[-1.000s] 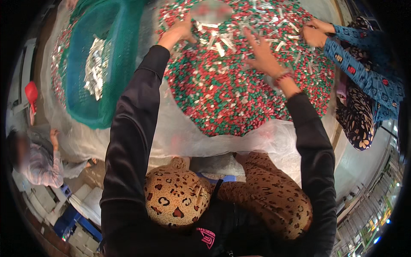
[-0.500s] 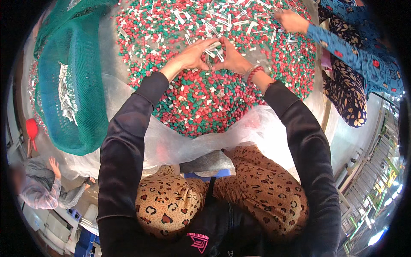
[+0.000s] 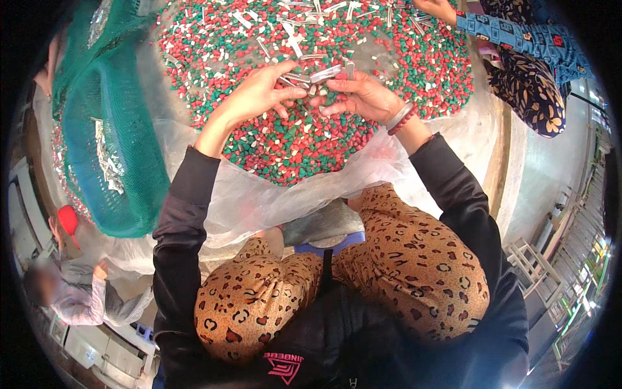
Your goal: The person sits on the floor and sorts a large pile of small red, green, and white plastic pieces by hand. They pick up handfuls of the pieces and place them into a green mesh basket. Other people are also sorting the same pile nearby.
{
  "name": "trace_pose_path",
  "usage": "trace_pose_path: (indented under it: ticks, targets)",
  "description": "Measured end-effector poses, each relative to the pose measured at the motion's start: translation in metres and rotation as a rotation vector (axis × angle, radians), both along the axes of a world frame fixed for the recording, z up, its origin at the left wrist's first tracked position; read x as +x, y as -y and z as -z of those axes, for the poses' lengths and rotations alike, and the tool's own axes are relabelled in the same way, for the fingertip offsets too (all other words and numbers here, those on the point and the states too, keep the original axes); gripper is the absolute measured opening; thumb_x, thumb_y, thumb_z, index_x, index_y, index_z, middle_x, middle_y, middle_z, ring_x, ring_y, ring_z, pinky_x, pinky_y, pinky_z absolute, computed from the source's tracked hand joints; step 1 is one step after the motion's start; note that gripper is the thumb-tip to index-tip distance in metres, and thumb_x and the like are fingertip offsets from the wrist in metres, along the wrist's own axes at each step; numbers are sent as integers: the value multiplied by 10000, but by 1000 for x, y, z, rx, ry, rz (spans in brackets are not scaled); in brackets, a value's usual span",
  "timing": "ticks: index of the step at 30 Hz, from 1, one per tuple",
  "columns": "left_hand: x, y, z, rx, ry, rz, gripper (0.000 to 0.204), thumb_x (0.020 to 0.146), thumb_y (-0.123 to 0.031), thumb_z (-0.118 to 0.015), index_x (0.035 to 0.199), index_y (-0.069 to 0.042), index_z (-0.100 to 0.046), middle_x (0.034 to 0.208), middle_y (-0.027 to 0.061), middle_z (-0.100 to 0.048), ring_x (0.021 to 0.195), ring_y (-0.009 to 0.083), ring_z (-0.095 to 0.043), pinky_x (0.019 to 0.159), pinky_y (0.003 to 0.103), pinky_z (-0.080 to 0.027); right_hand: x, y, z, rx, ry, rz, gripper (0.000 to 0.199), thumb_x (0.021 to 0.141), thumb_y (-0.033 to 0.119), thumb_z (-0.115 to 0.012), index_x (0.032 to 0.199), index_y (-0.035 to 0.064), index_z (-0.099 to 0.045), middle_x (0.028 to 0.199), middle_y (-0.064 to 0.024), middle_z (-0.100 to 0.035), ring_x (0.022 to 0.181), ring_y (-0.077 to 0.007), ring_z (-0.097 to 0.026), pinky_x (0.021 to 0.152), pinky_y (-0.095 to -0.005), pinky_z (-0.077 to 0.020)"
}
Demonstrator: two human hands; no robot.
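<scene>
Seated worker, seen from above. Nearest the viewer, both knees in leopard-print trousers (image 3: 414, 259) tuck under the sagging edge of a clear plastic sheet (image 3: 259, 201) — the sheet evidently serves as a liner that keeps the loose stock together. Above the sheet, the left hand (image 3: 259, 97) and right hand (image 3: 363, 97) meet over the heap, fingertips almost touching. The left fingers (image 3: 288, 94) are curled and pinched on a small bundle of clear plastic tubes (image 3: 317, 74); the right fingers (image 3: 337, 107) are half-curled beneath it, seemingly steadying the same bundle. Directly under and beyond the fingertips spreads a mound of red, green and white pellets (image 3: 291, 142), with more loose tubes scattered on its far side. Left of the left hand lies a green mesh bag (image 3: 110, 149); far beyond the right fingers, another person's patterned sleeve (image 3: 512, 39) reaches into the mound.
</scene>
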State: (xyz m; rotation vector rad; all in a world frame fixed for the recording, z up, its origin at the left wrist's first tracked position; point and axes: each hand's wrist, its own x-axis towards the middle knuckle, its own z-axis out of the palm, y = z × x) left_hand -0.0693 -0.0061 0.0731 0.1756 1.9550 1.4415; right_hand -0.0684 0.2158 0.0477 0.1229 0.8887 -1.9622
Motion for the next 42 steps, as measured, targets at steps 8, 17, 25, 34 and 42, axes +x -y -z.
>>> trace_pose_path:
  ticks: [8, 17, 25, 34, 42]
  targets:
    - [8, 7, 34, -485, -407, 352, 280, 855, -293, -484, 989, -68, -581, 900, 140, -608, 805, 276, -588, 680, 368, -452, 5, 0, -10, 309, -189, -126, 308, 906, 246, -442, 1125, 39, -508, 1164, -52, -488, 982, -176, -509, 737, -329, -528]
    - [-12, 16, 53, -359, -350, 169, 315, 907, -270, -410, 1155, -104, -508, 929, 130, -583, 708, 248, -592, 676, 384, -478, 0, -8, -5, 743, -701, -273, 342, 909, 321, -407, 1123, 75, -510, 934, -33, -605, 869, -124, -513, 689, -271, -441]
    - [-3, 9, 30, -451, -57, 7, 369, 914, -247, -380, 1248, -90, -373, 829, 160, -595, 729, 238, -632, 564, 363, -501, 19, 12, 11, 964, -937, -288, 222, 877, 158, -427, 1049, 28, -374, 754, -164, -578, 658, -360, -576, 568, -423, -426]
    - [20, 4, 55, -630, -412, 293, 267, 836, -272, -493, 905, -14, -510, 780, 181, -603, 768, 351, -594, 632, 453, -455, 29, 26, 7, 1135, -1138, -530, 196, 871, 188, -451, 971, 25, -411, 767, -202, -579, 702, -375, -571, 629, -456, -447]
    - [28, -1, 49, -720, -305, 328, 305, 846, -247, -430, 956, 31, -487, 790, 191, -598, 735, 353, -595, 633, 462, -454, 43, 36, 15, 1316, -1715, -457, 177, 846, 193, -476, 967, 64, -475, 849, -92, -583, 994, -260, -476, 811, -493, -370]
